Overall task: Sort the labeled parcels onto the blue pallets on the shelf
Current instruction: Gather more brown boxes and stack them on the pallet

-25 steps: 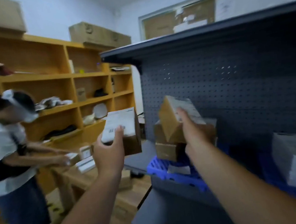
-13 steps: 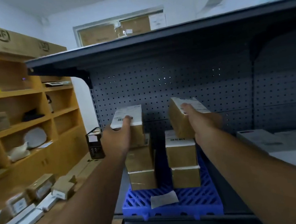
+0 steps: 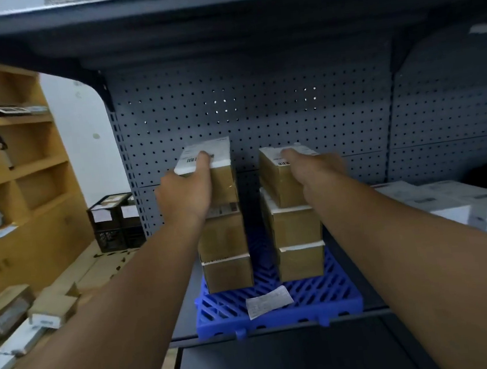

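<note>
A blue pallet lies on the grey metal shelf, carrying two stacks of brown labeled parcels. My left hand grips a brown parcel with a white label resting on top of the left stack. My right hand grips another labeled parcel on top of the right stack. A loose paper slip lies on the pallet's front part.
White boxes are piled on the shelf to the right. A black crate stands on the floor at left beside wooden shelving. More parcels lie on a wooden surface at lower left. The upper shelf board hangs overhead.
I turned from the wooden table to face the shelf. Both hands carried their parcels forward and down onto the tops of the two stacks.
</note>
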### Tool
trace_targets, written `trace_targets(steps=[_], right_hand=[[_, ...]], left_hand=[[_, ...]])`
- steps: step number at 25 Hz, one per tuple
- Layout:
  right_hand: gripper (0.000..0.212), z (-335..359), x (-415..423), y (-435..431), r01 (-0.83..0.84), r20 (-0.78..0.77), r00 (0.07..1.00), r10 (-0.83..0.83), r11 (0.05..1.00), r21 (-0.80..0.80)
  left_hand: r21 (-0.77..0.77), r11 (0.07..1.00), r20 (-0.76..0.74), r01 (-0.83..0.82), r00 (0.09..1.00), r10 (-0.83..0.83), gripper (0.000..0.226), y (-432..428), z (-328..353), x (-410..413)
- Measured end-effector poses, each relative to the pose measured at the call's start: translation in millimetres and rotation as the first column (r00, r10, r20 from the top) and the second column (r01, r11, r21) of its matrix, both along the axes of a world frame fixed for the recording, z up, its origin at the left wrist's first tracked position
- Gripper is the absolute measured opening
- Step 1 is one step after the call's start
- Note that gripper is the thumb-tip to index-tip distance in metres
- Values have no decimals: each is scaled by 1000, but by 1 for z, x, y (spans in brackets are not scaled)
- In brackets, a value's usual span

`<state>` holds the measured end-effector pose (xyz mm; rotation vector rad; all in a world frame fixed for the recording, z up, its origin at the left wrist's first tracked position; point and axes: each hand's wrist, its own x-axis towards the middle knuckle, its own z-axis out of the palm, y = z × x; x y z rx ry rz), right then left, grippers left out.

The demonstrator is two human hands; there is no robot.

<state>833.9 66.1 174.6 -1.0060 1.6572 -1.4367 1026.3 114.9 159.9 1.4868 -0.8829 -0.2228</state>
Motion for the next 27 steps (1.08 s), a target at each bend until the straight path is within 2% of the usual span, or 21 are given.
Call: trace_targets(steps=[3, 7, 11, 14, 17, 21, 24, 27], right_hand=[[68, 1, 1, -1, 47, 48, 998, -47, 999, 1], [70, 4, 2, -4, 63, 16, 998, -63, 998, 7], [56, 7, 1, -4, 30, -38, 999, -30, 999, 14], [52, 8, 4, -3, -18, -42, 999, 19, 1000, 16], [65, 5, 10, -6, -23, -55, 998, 24, 999, 28], [91, 1, 14, -15, 17, -77, 997, -14, 999, 51], [97, 1, 16, -20, 14, -115, 993, -6, 997, 70], [97, -1, 15, -24, -2, -74, 997, 6, 998, 56]], left_hand=[[-9, 1000, 52, 10, 999, -9, 42, 3, -3, 0], [25, 999, 144, -26, 989, 22, 55, 3, -7, 1], [68, 997, 138, -41, 990, 31, 62, 2, -14, 7], [95, 994, 141, -47, 989, 33, 53, 4, -14, 7], [98, 993, 134, -62, 990, 49, 52, 2, -15, 4], [191, 979, 192, -77, 980, 40, 72, -2, -13, 4], [230, 969, 221, -91, 975, 39, 75, -5, -13, 7], [234, 967, 220, -98, 974, 46, 80, 0, -16, 8]])
